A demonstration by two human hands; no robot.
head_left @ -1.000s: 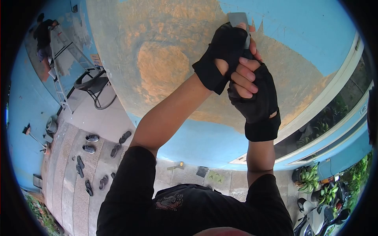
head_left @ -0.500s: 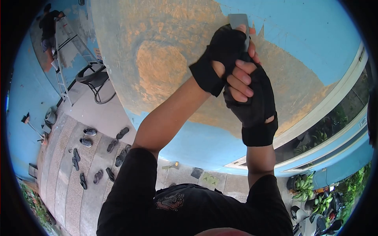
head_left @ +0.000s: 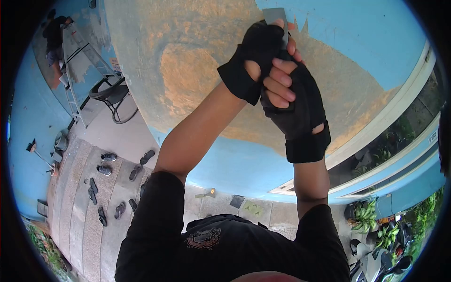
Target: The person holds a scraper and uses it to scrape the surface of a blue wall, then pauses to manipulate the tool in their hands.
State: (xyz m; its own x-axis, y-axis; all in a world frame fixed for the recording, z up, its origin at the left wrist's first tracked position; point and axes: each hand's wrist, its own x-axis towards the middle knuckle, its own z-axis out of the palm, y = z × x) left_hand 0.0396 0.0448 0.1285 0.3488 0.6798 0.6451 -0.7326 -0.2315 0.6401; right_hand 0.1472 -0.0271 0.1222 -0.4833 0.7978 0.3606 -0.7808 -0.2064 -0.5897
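Observation:
A flat grey scraper blade [head_left: 274, 15] lies against the wall [head_left: 324, 80], at the border between intact blue paint and bare, patchy plaster. My left hand [head_left: 267, 42], in a black fingerless glove, is closed on the scraper just below the blade's end, fingers along its sides. Below and to the right, my right hand [head_left: 298, 101], gloved the same way, is wrapped round the lower part of the tool. The scraper's handle is hidden by both hands. A rounded orange-brown patch [head_left: 188, 77] shows on the plaster left of my forearm.
A person [head_left: 55, 40] in dark clothes stands on a stepladder [head_left: 70, 66] at the upper left. Near it is a black chair [head_left: 110, 94]. Several shoes and slippers [head_left: 104, 170] lie on the paved floor. Window frames [head_left: 366, 148], potted plants [head_left: 364, 218] and a motorbike [head_left: 376, 263] are to the right.
Both hands and the scraper have moved up and slightly left along the wall, the blade further into the blue paint's edge. The grip looks the same.

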